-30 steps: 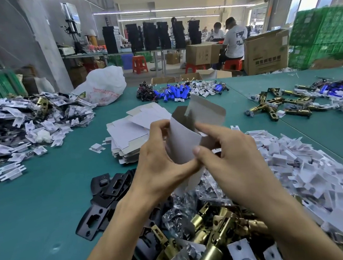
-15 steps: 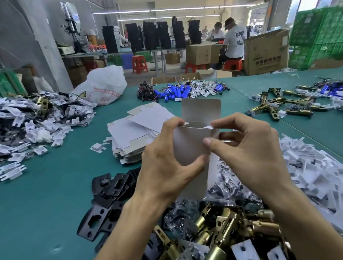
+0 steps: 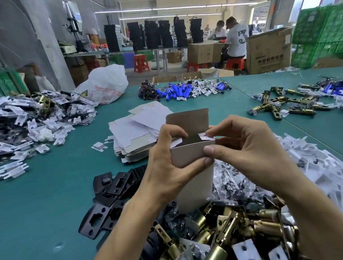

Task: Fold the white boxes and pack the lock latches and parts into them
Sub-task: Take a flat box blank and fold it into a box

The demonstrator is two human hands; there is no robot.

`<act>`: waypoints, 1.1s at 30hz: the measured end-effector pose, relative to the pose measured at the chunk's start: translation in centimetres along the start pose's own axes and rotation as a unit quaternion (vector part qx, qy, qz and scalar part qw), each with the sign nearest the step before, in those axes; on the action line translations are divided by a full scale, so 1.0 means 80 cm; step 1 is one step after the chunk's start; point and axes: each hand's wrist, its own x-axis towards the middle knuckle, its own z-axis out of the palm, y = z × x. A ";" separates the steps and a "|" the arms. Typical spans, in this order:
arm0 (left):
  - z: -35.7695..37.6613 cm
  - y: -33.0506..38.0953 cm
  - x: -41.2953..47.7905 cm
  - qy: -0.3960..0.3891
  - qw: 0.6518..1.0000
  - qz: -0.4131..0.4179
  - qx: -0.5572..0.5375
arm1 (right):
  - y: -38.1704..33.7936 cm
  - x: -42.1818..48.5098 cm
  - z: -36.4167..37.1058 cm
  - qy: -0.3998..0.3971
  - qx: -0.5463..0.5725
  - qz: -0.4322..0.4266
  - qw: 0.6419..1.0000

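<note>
We are holding the white box (image 3: pixel 191 155) squarer than half a second ago, our fingers now bending over its side flaps. Our left hand (image 3: pixel 167 171) is gripping the box's left wall and flap, and our right hand (image 3: pixel 248 152) is pinching the right flap. The box is hanging between both hands, lid flap up. Brass lock latches (image 3: pixel 225 228) are lying below the box, flat boxes (image 3: pixel 134 137) behind it, and black plates (image 3: pixel 113 187) to its left.

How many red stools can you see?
3. One red stool stands alone past the white bag; a second stool by a carton; a third stool under a seated person. More may be hidden.
</note>
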 end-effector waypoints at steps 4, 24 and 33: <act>0.004 -0.001 0.001 0.009 0.999 0.024 -0.045 | -0.001 0.000 -0.001 -0.015 0.054 -0.004 0.998; 0.002 0.003 0.001 -0.048 0.999 -0.005 0.002 | -0.011 0.003 -0.001 0.012 0.093 -0.056 0.994; 0.013 0.004 -0.005 0.005 0.999 0.018 -0.036 | -0.005 0.003 -0.009 0.028 0.028 -0.032 0.999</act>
